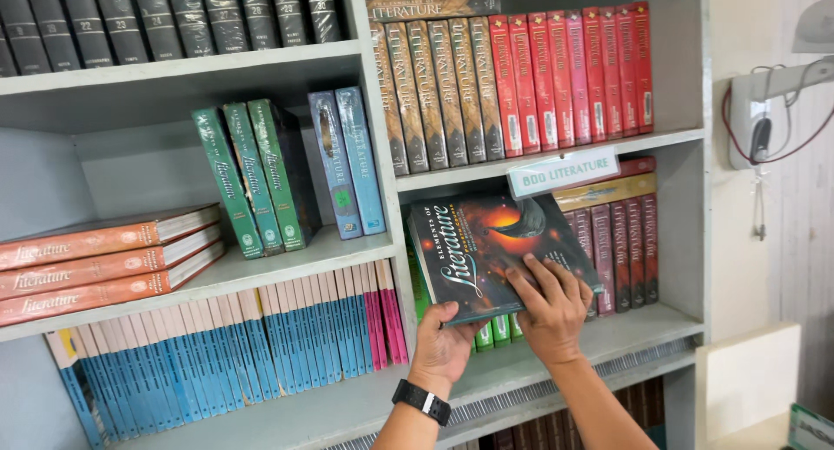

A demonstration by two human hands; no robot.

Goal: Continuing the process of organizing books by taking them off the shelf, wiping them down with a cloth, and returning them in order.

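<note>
A large dark hardcover textbook (pixel 495 250) is held by both hands in front of the lower right compartment of a grey bookshelf (pixel 599 328). The left hand (pixel 443 341), with a black watch (pixel 421 401) at its wrist, is closed around the book's lower left corner; the right hand (pixel 552 307) is laid flat on the lower part of the cover, fingers spread, its grip pressing rather than curling. The book is tilted, spine to the left.

It is judged thick, stiff and fairly heavy — the glossy cover looks slippery, so it is best taken at the bottom edge and spine, with a palm against the face.

Just behind it, low green spines (pixel 497 330) stand at the front edge of that shelf, and dark red books (pixel 625 241) fill the right end, with a gold one laid across them. In the left compartment at the same level, blue and pink thin volumes (pixel 261 346) stand packed. Above — orange books (pixel 95 263) are stacked flat, and green (pixel 252 176) and blue books (pixel 347 159) lean. Further up, brown and red volumes (pixel 521 76) stand upright above a shelf label (pixel 563 172), and dark grey volumes (pixel 174 16) are seen at the top left.
</note>
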